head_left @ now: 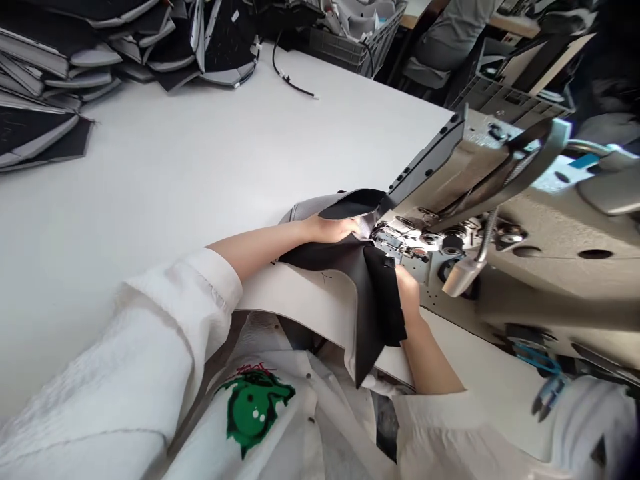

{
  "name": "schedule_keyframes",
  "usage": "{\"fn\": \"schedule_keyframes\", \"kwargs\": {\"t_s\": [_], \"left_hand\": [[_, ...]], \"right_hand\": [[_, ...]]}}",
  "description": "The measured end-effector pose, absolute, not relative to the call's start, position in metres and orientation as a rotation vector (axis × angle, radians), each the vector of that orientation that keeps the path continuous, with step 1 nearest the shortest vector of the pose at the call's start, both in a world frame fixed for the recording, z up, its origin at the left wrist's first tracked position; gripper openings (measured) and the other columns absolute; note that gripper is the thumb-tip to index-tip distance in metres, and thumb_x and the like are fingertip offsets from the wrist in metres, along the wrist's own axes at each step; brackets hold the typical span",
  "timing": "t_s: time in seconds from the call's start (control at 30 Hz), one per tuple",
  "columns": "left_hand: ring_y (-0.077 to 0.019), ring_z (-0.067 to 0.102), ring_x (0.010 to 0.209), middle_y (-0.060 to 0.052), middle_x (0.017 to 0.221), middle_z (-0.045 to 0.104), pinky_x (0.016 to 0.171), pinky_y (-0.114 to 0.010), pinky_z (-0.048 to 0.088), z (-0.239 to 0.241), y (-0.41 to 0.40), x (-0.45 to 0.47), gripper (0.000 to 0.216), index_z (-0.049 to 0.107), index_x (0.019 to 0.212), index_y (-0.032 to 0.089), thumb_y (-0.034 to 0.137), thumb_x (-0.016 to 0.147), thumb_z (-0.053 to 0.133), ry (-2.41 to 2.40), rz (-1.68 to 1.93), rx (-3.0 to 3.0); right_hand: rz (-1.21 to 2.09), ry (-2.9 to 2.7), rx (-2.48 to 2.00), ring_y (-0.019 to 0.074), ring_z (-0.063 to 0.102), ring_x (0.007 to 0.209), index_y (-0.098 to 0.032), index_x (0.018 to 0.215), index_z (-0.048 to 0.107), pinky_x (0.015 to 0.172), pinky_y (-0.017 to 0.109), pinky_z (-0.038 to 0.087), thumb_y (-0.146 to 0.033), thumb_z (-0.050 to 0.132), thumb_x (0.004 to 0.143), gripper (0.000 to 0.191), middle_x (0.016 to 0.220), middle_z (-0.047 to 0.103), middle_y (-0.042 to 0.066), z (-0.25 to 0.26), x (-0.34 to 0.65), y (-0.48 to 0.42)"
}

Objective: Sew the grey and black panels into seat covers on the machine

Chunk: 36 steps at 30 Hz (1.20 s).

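A black and light grey sewn cover piece (320, 293) lies folded at the sewing machine (445, 200), its pale underside hanging over the table's front edge. My left hand (333, 229) reaches into its fold, fingers closed on the material just left of the needle area; a black flap covers part of them. On the near right side, my right hand (409, 290) grips the piece by a black flap (385, 293), which hides most of the fingers. Between both hands, the piece meets the presser foot area (393, 240); the needle itself cannot be made out.
Stacks of black and grey pieces (55, 60) lie at the back left of the white table (175, 160). A black cable (295, 85) rests near grey crates (340, 50). A lamp head (465, 277) hangs by the machine; blue-handled cutters (547, 387) lie lower right. Another person sits behind.
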<state>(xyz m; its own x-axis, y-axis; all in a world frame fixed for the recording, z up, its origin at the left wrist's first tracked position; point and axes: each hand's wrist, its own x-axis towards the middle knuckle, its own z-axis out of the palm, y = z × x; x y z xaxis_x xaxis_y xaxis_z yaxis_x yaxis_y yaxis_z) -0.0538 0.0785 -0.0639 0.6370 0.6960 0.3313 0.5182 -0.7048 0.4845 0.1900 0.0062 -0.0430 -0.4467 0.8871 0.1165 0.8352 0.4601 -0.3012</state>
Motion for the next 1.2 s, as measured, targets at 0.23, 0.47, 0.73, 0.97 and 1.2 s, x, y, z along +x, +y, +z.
{"fn": "schedule_keyframes", "kwargs": {"t_s": [0.23,0.47,0.73,0.97,1.2], "left_hand": [[-0.0169,0.057,0.1,-0.006,0.117,0.061,0.089,-0.028,0.045,-0.048,0.06,-0.049,0.037,0.063,0.111,0.018,0.01,0.085,0.037,1.349,0.603,2.367],[-0.0252,0.046,0.12,-0.013,0.13,0.051,0.103,-0.04,0.039,-0.042,-0.049,-0.076,0.042,0.05,0.128,0.013,0.016,0.089,0.037,1.455,0.415,2.645],[-0.0268,0.057,0.098,-0.013,0.106,0.062,0.084,-0.039,0.046,0.0,-0.078,-0.069,0.031,0.061,0.109,0.013,0.031,0.091,0.043,1.469,-0.101,2.633],[-0.0255,0.049,0.101,-0.008,0.108,0.053,0.078,-0.031,0.043,0.011,-0.037,-0.019,0.032,0.061,0.092,0.019,0.045,0.075,0.068,1.295,-0.186,2.538],[-0.0246,0.048,0.1,-0.006,0.099,0.053,0.081,-0.034,0.044,-0.005,-0.031,-0.02,0.011,0.061,0.075,0.019,0.029,0.073,0.061,1.347,0.081,2.337]], "right_hand": [[0.18,-2.496,-1.507,0.021,0.055,0.077,-0.022,0.077,0.064,0.065,0.029,0.041,-0.021,0.037,0.081,0.027,0.082,0.065,0.006,-0.032,0.17,-0.007],[0.224,-2.619,-1.444,0.0206,0.05,0.071,-0.02,0.076,0.064,0.061,0.03,0.032,-0.025,0.05,0.08,0.015,0.075,0.06,0.008,-0.031,0.159,-0.073],[0.131,-2.328,-1.573,0.0236,0.055,0.097,-0.025,0.122,0.06,0.076,0.032,0.043,-0.037,0.044,0.09,0.037,0.105,0.062,0.008,-0.015,0.233,-0.037],[-0.128,-2.089,-1.975,0.0308,0.043,0.124,-0.008,0.127,0.055,0.098,0.039,0.04,-0.03,0.039,0.092,0.045,0.137,0.047,0.02,-0.028,0.279,-0.004],[0.038,-2.065,-2.158,0.0277,0.061,0.09,-0.013,0.102,0.063,0.075,0.037,0.049,-0.031,0.049,0.086,0.027,0.103,0.062,0.017,-0.022,0.296,-0.027]]}}
